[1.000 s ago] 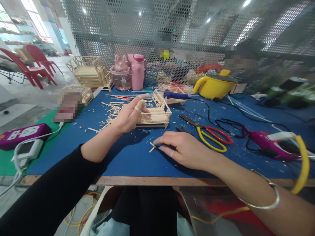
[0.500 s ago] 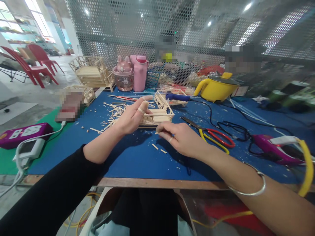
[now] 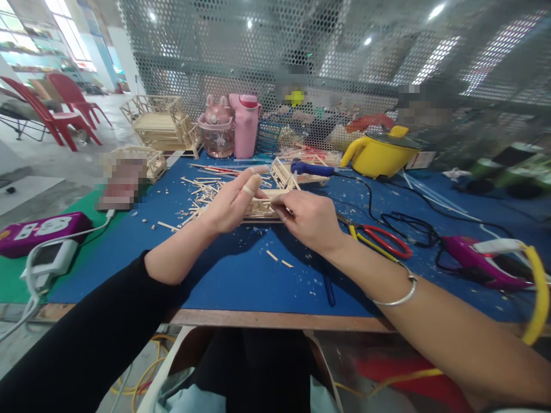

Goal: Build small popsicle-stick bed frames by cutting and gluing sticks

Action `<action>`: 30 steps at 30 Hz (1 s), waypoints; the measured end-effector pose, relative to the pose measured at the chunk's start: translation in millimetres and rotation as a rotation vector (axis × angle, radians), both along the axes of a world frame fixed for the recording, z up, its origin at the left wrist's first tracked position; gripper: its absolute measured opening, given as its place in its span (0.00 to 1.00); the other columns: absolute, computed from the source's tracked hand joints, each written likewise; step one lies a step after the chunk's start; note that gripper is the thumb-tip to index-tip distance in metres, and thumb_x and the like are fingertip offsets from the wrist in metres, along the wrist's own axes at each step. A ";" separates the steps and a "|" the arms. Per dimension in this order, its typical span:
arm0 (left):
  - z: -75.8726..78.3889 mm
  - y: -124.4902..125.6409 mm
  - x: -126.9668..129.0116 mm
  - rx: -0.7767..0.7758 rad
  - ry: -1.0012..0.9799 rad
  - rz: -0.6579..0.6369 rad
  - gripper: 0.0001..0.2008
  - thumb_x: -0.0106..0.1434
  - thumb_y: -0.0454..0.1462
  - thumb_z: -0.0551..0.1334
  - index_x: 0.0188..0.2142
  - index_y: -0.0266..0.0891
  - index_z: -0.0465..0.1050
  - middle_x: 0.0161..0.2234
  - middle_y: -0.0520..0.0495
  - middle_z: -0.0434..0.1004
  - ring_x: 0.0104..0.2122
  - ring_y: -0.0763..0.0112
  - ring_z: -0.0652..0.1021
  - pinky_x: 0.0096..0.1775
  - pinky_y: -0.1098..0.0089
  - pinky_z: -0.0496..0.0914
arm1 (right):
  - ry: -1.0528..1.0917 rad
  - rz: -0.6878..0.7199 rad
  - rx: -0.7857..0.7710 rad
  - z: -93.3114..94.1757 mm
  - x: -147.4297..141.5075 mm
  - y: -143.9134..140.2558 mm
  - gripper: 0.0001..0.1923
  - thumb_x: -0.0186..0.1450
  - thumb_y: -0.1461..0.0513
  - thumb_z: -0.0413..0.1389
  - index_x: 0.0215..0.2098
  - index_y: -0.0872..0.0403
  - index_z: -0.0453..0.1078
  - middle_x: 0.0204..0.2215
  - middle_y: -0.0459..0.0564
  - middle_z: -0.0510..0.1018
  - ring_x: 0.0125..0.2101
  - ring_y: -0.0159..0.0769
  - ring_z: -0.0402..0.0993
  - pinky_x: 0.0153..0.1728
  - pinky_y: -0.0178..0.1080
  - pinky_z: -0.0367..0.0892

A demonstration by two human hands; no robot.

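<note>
My left hand [image 3: 232,202] holds a small wooden stick frame [image 3: 263,206] on the blue table mat [image 3: 241,275], its bandaged forefinger stretched over the top. My right hand [image 3: 307,219] is closed on a short wooden stick and presses its tip against the near right corner of the frame. Two short stick pieces [image 3: 278,259] lie on the mat just below my hands. A pile of loose sticks [image 3: 202,195] lies left of the frame.
Red and yellow scissors [image 3: 379,240] and a purple glue gun [image 3: 482,261] lie to the right, with black cables. A yellow pot [image 3: 379,152], pink bottles [image 3: 245,126] and finished stick models [image 3: 161,123] stand at the back by the mesh screen. People sit behind the mesh.
My right hand picked a short stick off the mat near the front and carried it up to the frame. My left hand stayed on the frame.
</note>
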State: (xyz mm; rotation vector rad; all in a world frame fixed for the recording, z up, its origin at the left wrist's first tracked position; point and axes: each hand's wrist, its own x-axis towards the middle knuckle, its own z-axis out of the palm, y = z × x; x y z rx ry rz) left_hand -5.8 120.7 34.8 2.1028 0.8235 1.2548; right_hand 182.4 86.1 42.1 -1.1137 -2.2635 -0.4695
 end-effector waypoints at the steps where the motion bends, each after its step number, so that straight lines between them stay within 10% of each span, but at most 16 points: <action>1: 0.5 0.1 -0.5 0.001 0.007 -0.002 0.26 0.69 0.49 0.45 0.58 0.38 0.61 0.36 0.46 0.79 0.41 0.65 0.77 0.47 0.61 0.68 | 0.002 0.001 0.029 -0.7 0.1 0.5 0.11 0.66 0.62 0.51 0.34 0.55 0.74 0.32 0.50 0.81 0.33 0.35 0.75 0.32 0.35 0.61; 30: 6.5 -2.3 -2.9 0.007 0.153 -0.010 0.33 0.51 0.28 0.59 0.59 0.36 0.59 0.36 0.45 0.80 0.35 0.69 0.79 0.36 0.70 0.71 | 0.009 -0.007 0.184 -15.4 -5.1 3.2 0.09 0.64 0.62 0.53 0.33 0.54 0.76 0.29 0.48 0.82 0.29 0.34 0.77 0.29 0.34 0.61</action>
